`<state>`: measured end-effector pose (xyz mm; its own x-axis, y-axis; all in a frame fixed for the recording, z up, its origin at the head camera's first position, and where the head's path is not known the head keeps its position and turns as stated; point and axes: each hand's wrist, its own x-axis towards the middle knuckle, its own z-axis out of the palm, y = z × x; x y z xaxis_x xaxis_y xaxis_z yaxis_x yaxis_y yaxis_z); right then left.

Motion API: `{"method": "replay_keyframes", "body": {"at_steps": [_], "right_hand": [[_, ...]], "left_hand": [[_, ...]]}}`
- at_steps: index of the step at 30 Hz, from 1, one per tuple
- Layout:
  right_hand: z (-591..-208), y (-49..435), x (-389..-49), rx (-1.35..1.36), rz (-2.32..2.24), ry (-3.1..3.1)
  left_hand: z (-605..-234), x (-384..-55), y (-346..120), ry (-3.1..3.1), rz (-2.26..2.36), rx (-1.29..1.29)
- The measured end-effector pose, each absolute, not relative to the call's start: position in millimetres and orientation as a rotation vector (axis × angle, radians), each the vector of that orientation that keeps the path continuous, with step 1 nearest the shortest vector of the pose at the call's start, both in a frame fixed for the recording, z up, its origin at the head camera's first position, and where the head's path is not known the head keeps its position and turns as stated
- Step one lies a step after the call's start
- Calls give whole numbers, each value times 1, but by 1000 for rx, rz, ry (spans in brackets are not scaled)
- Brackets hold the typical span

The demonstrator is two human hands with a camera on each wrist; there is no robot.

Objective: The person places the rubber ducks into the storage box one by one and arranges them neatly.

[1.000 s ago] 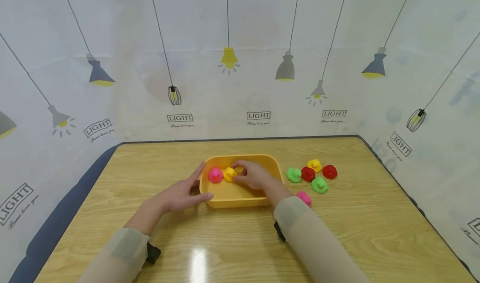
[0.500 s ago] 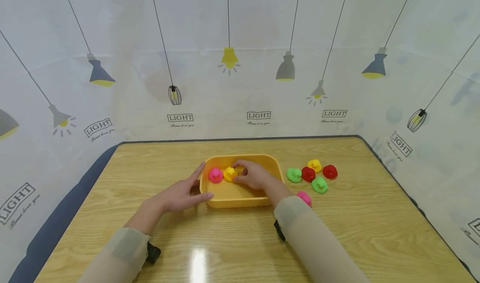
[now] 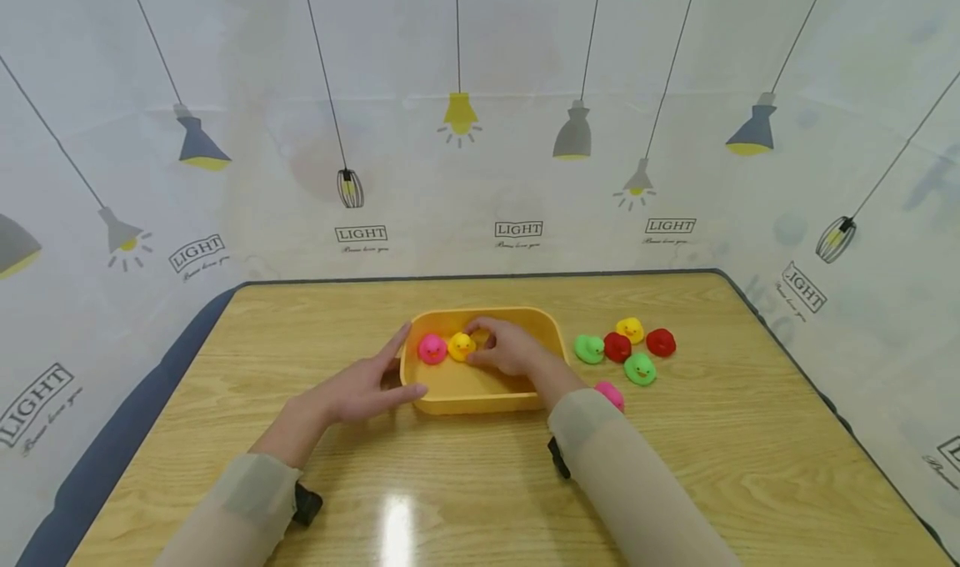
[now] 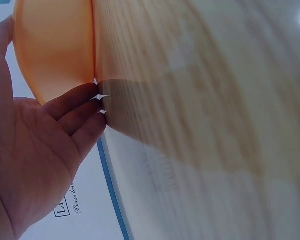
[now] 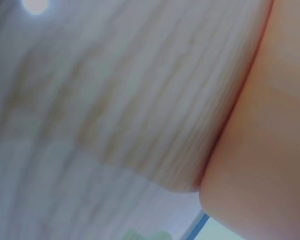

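Note:
Inside a yellow-orange plastic bin (image 3: 480, 402) on the table, a yellow rubber duck (image 3: 461, 346) sits upright beside a pink rubber duck (image 3: 432, 349). My right hand (image 3: 510, 348) reaches over the bin's right side and pinches the yellow duck between thumb and fingers. With thumb and index finger spread, my left hand (image 3: 363, 388) rests against the bin's left end. In the left wrist view, the left fingers (image 4: 75, 107) extend along the outside of the bin (image 4: 55, 45). The right wrist view shows the bin's outer wall (image 5: 260, 150); the right hand is hidden there.
To the right of the bin lie several more rubber ducks: green (image 3: 589, 349), red (image 3: 617, 347), yellow (image 3: 631, 330), another red (image 3: 662, 342) and another green (image 3: 640, 369). A second pink duck (image 3: 611, 396) is partly behind the right sleeve. A lamp-printed curtain (image 3: 517, 192) surrounds the wooden table (image 3: 450, 484).

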<state>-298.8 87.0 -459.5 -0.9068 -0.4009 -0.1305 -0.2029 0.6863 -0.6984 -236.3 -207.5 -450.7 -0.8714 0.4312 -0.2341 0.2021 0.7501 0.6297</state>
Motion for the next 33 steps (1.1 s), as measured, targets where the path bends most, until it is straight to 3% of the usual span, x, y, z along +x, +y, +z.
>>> {"method": "replay_keyframes", "body": {"at_steps": [33], "right_hand": [[-448,98,-296,-514,-1128,2555]], "left_hand": [[-451,-236,-209,2592,877,507]]}}
